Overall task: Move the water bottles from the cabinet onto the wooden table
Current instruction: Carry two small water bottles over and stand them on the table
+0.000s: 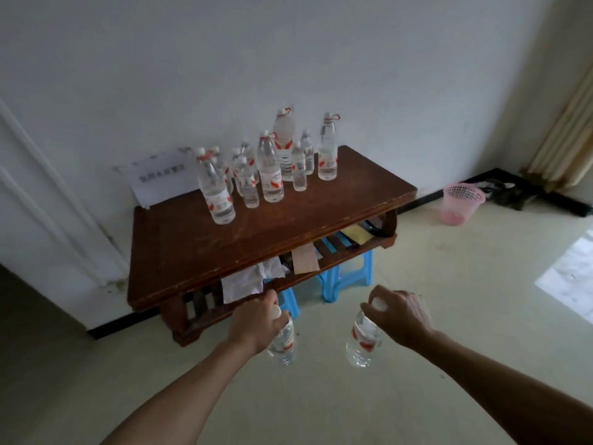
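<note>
Head view: wooden table [199, 248] already carries a crowd of water bottles [271, 168] toward its back. Left hand [256, 322] grips one bottle [284, 343] by the neck, right hand [401, 314] another [362, 342], both short of the table; cabinet unseen.

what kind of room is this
Likely a sparsely furnished room in a home or small office: a low wooden table against a white wall, a pink wastebasket, and blue plastic stools under the table.

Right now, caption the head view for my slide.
Left bottle in left hand, right bottle in right hand, facing the wooden table crowded with bottles.
</note>
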A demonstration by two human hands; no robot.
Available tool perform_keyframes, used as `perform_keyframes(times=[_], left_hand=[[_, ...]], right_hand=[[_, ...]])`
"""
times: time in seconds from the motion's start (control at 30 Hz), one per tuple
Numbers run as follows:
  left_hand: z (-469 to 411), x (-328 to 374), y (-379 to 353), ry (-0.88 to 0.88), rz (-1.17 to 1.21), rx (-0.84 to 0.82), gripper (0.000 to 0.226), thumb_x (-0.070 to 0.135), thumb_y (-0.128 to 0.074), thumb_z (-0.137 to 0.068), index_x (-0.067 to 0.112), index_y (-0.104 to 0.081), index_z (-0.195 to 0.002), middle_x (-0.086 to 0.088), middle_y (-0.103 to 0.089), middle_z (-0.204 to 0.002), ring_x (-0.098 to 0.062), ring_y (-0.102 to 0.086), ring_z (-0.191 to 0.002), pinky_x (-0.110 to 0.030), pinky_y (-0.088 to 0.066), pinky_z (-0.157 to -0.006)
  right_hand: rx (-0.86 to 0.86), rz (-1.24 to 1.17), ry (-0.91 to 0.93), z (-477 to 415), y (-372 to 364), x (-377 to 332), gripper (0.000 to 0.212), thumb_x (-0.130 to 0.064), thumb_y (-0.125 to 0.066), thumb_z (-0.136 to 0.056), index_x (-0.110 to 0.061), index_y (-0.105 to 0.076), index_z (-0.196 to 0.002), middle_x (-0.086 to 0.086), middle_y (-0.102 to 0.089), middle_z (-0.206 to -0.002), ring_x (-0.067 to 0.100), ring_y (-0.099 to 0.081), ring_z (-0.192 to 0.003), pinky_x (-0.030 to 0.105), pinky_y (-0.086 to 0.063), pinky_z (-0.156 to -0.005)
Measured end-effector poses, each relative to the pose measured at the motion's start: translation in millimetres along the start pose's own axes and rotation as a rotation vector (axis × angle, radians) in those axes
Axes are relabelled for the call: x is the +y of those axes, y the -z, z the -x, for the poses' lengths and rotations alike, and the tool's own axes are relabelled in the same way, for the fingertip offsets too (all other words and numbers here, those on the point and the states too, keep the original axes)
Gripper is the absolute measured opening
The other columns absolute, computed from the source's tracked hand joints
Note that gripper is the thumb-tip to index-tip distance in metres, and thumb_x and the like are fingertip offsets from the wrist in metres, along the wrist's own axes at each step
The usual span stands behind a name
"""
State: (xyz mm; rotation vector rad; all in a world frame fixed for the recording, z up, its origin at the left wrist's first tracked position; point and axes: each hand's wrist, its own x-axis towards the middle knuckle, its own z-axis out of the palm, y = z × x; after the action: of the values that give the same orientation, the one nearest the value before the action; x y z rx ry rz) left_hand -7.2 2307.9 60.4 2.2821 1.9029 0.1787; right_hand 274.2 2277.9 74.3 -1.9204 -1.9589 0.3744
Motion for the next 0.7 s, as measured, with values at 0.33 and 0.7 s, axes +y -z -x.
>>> perform_keyframes(times=[0.33, 0.7], left_hand=[[-237.1, -4.8, 42.4, -0.034, 0.124, 0.148, 0.032, 0.051, -0.051, -0.09, 0.02, -0.046, -0.089, -0.008, -0.067, -0.08, -0.031, -0.064, -0.078, -0.037, -0.045, -0.066], [-457.6, 12.1, 34.5, -0.047, 0.117, 0.194, 0.071, 0.078, -0.018, -0.073, 0.02, -0.051, -0.095, 0.005, -0.056, -0.071, -0.023, -0.062, -0.071, -0.032, -0.038, -0.06]], right_hand=[[0.144, -0.144, -0.084, -207.4, 34.3, 11.8, 0.014, -0.032, -0.067, -0.085, -0.019, -0.061, -0.087, -0.005, -0.056, -0.069, 0.014, -0.051, -0.06, 0.016, -0.028, -0.05], [0.126, -0.117, 0.04, -465.3, 30.6, 66.6, 0.023, -0.049, -0.064, -0.082, -0.027, -0.06, -0.084, -0.011, -0.061, -0.071, 0.014, -0.059, -0.066, 0.03, -0.045, -0.058]])
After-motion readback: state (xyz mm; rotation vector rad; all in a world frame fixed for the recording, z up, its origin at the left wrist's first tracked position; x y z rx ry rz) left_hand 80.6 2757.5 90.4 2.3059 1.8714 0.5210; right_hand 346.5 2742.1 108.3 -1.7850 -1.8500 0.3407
